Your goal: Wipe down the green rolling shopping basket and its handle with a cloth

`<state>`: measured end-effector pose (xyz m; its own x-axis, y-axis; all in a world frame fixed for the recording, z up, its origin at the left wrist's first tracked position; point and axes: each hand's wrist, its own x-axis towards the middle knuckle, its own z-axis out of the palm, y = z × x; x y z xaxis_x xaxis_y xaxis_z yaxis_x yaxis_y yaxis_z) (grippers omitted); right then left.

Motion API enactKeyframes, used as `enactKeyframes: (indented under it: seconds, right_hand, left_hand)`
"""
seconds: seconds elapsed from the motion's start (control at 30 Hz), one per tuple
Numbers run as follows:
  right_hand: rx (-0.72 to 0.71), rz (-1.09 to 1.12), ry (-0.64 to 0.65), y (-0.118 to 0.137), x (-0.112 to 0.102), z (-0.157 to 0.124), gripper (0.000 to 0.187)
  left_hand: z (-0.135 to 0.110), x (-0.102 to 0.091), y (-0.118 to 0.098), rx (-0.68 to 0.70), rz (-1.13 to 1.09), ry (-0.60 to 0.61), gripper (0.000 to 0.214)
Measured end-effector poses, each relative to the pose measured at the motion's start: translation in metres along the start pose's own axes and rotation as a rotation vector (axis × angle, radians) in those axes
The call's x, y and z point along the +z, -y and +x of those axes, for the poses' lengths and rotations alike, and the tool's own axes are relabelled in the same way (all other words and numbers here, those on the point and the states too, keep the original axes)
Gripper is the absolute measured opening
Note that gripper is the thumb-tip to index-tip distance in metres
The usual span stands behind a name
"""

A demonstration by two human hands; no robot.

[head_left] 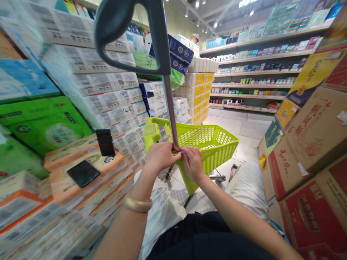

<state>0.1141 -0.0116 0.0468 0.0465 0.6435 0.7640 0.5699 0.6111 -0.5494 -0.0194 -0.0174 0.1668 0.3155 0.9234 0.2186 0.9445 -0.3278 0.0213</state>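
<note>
A lime-green shopping basket on wheels stands on the floor in front of me. Its grey pull handle rises on a metal rod toward the camera. My left hand, with a gold bangle on the wrist, is closed around the base of the rod at the basket's rim. My right hand pinches the same spot from the right, fingers pressed together. A small red part shows between the two hands. The basket looks empty inside.
Stacked tissue packs fill the left side, with two dark phones lying on orange packs. Cardboard boxes are piled on the right. A tiled aisle runs ahead to shelves of goods.
</note>
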Motion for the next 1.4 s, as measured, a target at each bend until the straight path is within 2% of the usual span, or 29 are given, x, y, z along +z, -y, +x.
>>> enactKeyframes:
  seconds: [0.13, 0.2, 0.33, 0.43, 0.57, 0.67, 0.83, 0.97, 1.07, 1.13, 1.3, 1.4]
  right_hand:
    - [0.129, -0.036, -0.109, -0.018, -0.009, 0.001, 0.026]
    - [0.165, -0.001, -0.138, -0.017, -0.007, 0.001, 0.028]
    - [0.059, 0.066, -0.087, -0.002, 0.005, 0.002, 0.027]
    - [0.005, 0.052, -0.031, -0.001, 0.004, 0.001, 0.028]
    - [0.081, 0.029, -0.047, -0.016, -0.007, 0.003, 0.028]
    - [0.14, 0.045, -0.088, -0.014, -0.006, 0.006, 0.029]
    - [0.041, 0.077, -0.01, 0.004, 0.004, 0.007, 0.027]
    - [0.006, 0.008, 0.054, -0.009, -0.002, 0.005, 0.028]
    - [0.096, -0.031, -0.017, -0.018, -0.006, 0.004, 0.029]
    - [0.115, -0.02, -0.044, -0.014, -0.002, 0.005, 0.029]
    - [-0.02, 0.002, 0.012, 0.004, 0.01, 0.005, 0.028]
    - [-0.052, -0.038, 0.029, -0.008, 0.004, 0.001, 0.028]
  left_hand:
    - [0.0, 0.0, 0.0, 0.008, 0.0, -0.007, 0.031]
    - [-0.001, 0.0, -0.001, 0.005, 0.003, -0.007, 0.03]
    - [-0.001, -0.001, -0.002, -0.016, 0.013, -0.002, 0.03]
    - [-0.002, -0.001, -0.001, 0.004, 0.015, -0.013, 0.029]
    - [-0.001, -0.001, 0.0, 0.024, 0.005, -0.018, 0.028]
    - [-0.001, -0.002, 0.0, 0.009, 0.005, -0.012, 0.028]
    - [-0.001, -0.001, 0.002, -0.007, -0.007, -0.021, 0.029]
    - [0.001, 0.001, 0.009, -0.006, -0.014, -0.018, 0.032]
    - [0.003, 0.001, 0.013, -0.018, -0.016, -0.013, 0.033]
    - [0.003, 0.001, 0.014, -0.022, -0.024, -0.01, 0.032]
    - [0.001, 0.001, 0.017, -0.003, -0.044, -0.028, 0.031]
    - [0.001, 0.002, 0.02, 0.013, -0.047, -0.035, 0.031]
